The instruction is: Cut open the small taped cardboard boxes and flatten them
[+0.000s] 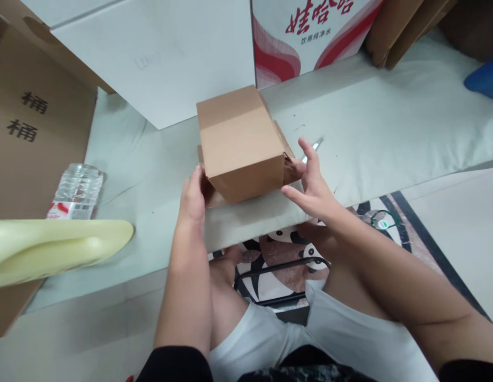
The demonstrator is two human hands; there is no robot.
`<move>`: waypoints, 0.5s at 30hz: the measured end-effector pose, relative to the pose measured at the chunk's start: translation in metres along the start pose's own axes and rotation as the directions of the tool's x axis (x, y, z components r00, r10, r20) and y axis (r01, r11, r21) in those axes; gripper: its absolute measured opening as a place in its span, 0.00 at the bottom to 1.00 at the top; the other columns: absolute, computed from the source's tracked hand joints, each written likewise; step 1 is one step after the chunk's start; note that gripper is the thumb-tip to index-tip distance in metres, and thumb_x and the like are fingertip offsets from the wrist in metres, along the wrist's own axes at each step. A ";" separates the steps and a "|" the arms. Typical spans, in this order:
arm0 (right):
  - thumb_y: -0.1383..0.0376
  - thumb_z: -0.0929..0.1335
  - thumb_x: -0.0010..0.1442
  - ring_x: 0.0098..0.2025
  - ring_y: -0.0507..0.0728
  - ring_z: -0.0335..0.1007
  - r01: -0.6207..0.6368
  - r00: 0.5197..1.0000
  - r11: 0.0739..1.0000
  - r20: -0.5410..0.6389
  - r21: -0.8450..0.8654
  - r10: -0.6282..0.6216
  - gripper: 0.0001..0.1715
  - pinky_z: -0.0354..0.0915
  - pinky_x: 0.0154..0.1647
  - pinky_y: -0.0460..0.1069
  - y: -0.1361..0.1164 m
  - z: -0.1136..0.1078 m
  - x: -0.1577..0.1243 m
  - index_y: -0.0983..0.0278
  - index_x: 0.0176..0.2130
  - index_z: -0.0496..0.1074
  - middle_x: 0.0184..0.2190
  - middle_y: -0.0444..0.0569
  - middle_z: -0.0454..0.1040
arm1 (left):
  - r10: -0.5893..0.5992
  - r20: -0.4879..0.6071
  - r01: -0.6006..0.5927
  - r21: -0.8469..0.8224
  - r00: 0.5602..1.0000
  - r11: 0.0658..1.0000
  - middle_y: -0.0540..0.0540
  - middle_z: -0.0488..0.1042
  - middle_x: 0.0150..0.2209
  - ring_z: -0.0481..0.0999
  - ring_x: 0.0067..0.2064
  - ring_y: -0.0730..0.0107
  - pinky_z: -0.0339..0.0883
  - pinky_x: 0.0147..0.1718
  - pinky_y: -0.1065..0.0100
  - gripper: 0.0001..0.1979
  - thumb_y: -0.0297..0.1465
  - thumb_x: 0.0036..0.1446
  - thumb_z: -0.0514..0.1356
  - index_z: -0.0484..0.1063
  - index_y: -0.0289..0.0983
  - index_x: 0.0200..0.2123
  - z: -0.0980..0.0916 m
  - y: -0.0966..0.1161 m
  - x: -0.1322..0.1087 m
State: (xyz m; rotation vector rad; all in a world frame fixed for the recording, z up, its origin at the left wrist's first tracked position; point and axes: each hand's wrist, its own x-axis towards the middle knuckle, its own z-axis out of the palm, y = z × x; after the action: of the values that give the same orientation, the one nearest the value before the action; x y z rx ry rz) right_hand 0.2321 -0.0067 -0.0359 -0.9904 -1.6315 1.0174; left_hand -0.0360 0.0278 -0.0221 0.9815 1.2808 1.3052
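Note:
A small brown cardboard box (pixel 238 132) rests on the pale green cloth in front of me, with flaps sticking out near its underside. My left hand (pixel 193 196) is against the box's lower left edge, its fingertips partly hidden by a flap. On the other side, my right hand (pixel 312 183) touches the lower right flap, its thumb and a raised finger spread apart. Just beyond the right fingers lies a thin, shiny pointed object (pixel 318 142), partly covered by the hand.
Behind stand a large white box (pixel 170 58) and a red-and-white printed carton (pixel 310 32). At left are a clear plastic bottle (pixel 77 191), a yellow-green curved object (pixel 63 246) and a large cardboard box (pixel 35 127). Something blue (pixel 485 79) sits far right.

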 end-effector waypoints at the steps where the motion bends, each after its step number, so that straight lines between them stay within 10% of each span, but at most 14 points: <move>1: 0.41 0.69 0.64 0.73 0.67 0.60 0.009 1.000 1.000 -0.001 -0.011 -0.009 0.60 0.57 0.74 0.70 0.001 0.000 0.000 0.51 0.77 0.32 0.70 0.56 0.65 | -0.024 0.002 0.025 -0.040 1.000 0.999 0.40 0.83 0.46 0.77 0.62 0.47 0.71 0.60 0.53 0.25 0.55 0.54 0.64 0.79 0.39 0.39 0.002 0.000 -0.001; 7: 0.44 0.70 0.64 0.73 0.69 0.60 -0.016 1.000 1.000 0.019 -0.022 0.017 0.57 0.63 0.70 0.70 0.008 -0.002 0.003 0.50 0.76 0.37 0.72 0.56 0.61 | 0.019 -0.016 -0.019 -0.052 1.000 0.998 0.44 0.81 0.35 0.83 0.46 0.54 0.74 0.46 0.59 0.29 0.58 0.52 0.64 0.76 0.40 0.44 0.005 0.001 -0.004; 15: 0.43 0.76 0.55 0.70 0.72 0.61 -0.090 0.971 0.982 -0.236 -0.165 0.049 0.63 0.67 0.67 0.72 0.017 -0.004 0.007 0.50 0.74 0.43 0.71 0.57 0.58 | 0.241 -0.103 -0.249 -0.075 0.965 0.966 0.46 0.78 0.35 0.75 0.35 0.65 0.68 0.30 0.68 0.25 0.56 0.51 0.65 0.78 0.41 0.40 0.006 0.012 -0.001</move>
State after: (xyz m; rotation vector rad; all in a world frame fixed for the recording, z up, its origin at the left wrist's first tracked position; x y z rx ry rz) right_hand 0.2373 0.0063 -0.0491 -1.2434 -1.5191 0.7810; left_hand -0.0312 0.0284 -0.0093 1.0531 1.1878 1.6004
